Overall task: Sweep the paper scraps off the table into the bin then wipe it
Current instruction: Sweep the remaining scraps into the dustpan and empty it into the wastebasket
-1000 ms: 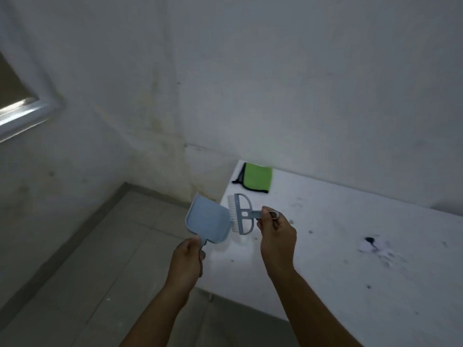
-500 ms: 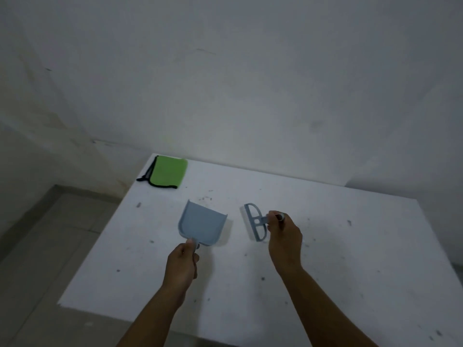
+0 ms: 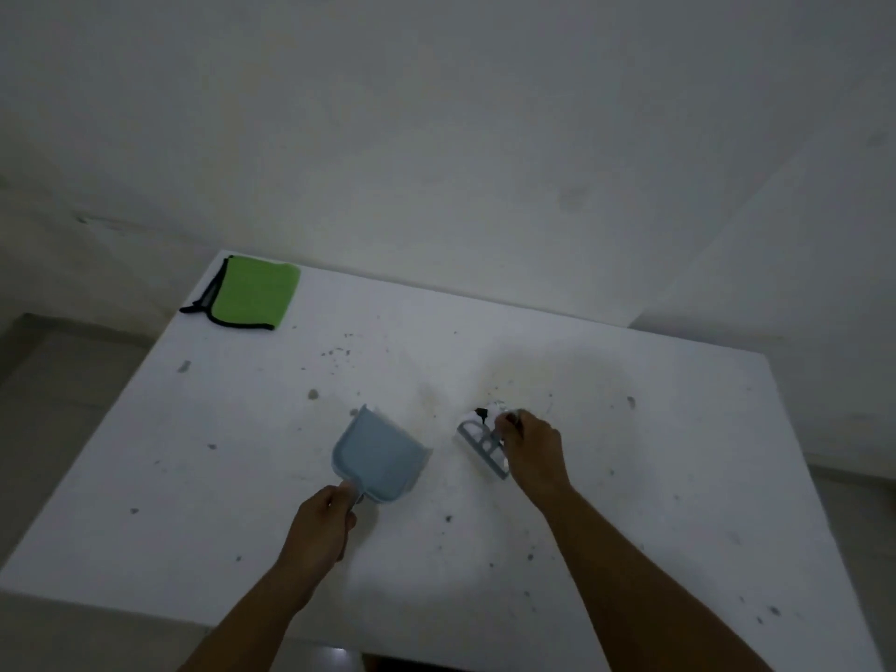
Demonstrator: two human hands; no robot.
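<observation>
Head view. The left hand [image 3: 322, 523], at lower centre, has its fingers curled round the short handle of a pale blue dustpan [image 3: 378, 458] whose open mouth faces up and to the right. The right hand [image 3: 531, 446], right of centre, pinches the handle of a small grey brush [image 3: 482, 446] set down at the paper scraps [image 3: 494, 410], a small white clump with a black fleck lying just above the brush, a little right of the frame's centre. The scraps are judged very light and limp, apt to scatter or lift under a quick stroke; they are best moved by the bristles rather than the fingers, with the pan lip pressed flat to the top. Pan and brush look like stiff, light plastic, properly held by their handles as here. The white table [image 3: 194, 502] fills the lower frame, matt and peppered with dark specks, with a faint yellowish stain above the scraps. A folded green cloth [image 3: 254, 294] with black edging lies at its upper-left corner, well apart from the hands. Plain pale walls meet behind; grey floor shows at left. No bin is visible.
</observation>
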